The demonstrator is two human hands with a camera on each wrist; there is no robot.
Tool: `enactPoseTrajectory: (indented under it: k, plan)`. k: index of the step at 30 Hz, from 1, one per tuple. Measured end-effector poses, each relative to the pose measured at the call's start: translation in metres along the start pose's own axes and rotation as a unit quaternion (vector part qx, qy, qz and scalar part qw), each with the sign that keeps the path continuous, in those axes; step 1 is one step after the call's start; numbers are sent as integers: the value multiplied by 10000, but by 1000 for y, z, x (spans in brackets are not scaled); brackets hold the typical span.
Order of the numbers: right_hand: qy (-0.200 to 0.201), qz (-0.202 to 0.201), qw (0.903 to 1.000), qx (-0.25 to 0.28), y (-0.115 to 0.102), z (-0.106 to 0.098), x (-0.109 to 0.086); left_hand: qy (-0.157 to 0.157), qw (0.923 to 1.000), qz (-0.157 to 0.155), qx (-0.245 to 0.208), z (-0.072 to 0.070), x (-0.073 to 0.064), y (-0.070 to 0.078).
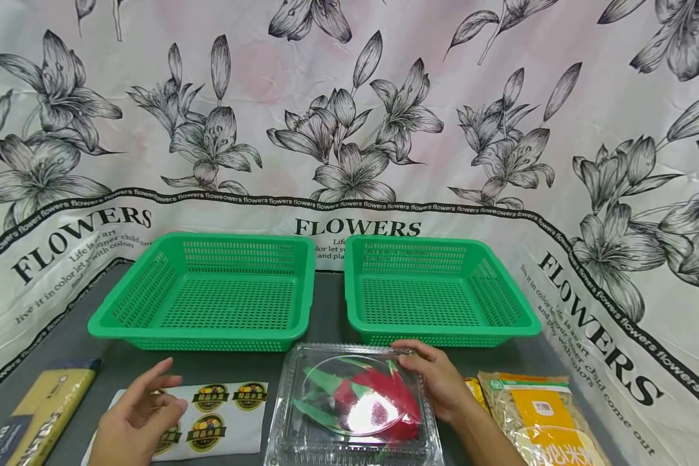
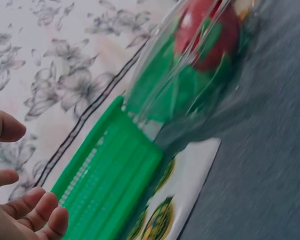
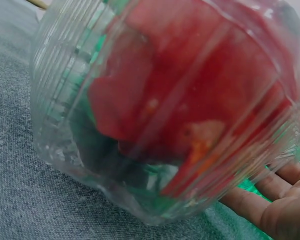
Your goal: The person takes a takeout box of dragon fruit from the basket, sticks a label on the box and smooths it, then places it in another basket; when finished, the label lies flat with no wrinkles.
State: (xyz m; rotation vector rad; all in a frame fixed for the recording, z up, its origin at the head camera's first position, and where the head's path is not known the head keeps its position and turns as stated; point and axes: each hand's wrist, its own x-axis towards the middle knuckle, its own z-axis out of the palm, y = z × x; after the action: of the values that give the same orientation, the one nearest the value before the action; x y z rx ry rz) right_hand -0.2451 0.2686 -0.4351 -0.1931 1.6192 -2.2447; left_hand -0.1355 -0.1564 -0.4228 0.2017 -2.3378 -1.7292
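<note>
A clear plastic clamshell box (image 1: 285, 414) is at the front middle in the head view, its lid down over a red dragon fruit (image 1: 378, 395) with green tips. My right hand (image 1: 437, 375) grips the box by its far right corner. The right wrist view has the fruit (image 3: 180, 90) large behind the ribbed plastic, with fingers (image 3: 245, 202) against the box's side. My left hand (image 1: 136, 414) hovers over a white sheet of round fruit stickers (image 1: 239, 421). Its fingers are loosely bent and apart, with nothing between them in the left wrist view.
Two green plastic baskets stand side by side at the back, a left one (image 1: 200, 333) and a right one (image 1: 443, 330). A yellow and navy packet (image 1: 52, 401) lies at far left. At right sits an orange-labelled food bag (image 1: 542, 414). A flower-printed cloth (image 1: 349, 162) hangs behind.
</note>
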Motion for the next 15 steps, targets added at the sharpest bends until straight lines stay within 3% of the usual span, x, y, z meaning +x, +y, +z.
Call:
enactPoseTrajectory:
  k: [3, 9, 15]
  plan:
    - [-47, -32, 10000, -15, 2, 0, 0, 274, 9983, 8, 520, -11, 2, 0]
    - [-52, -80, 9999, -108, 3, 0, 2, 694, 9912, -311, 1083, -29, 8, -5]
    - [61, -87, 9998, -190, 1, -1, 2, 565, 9819, -727, 1658, -42, 17, -8]
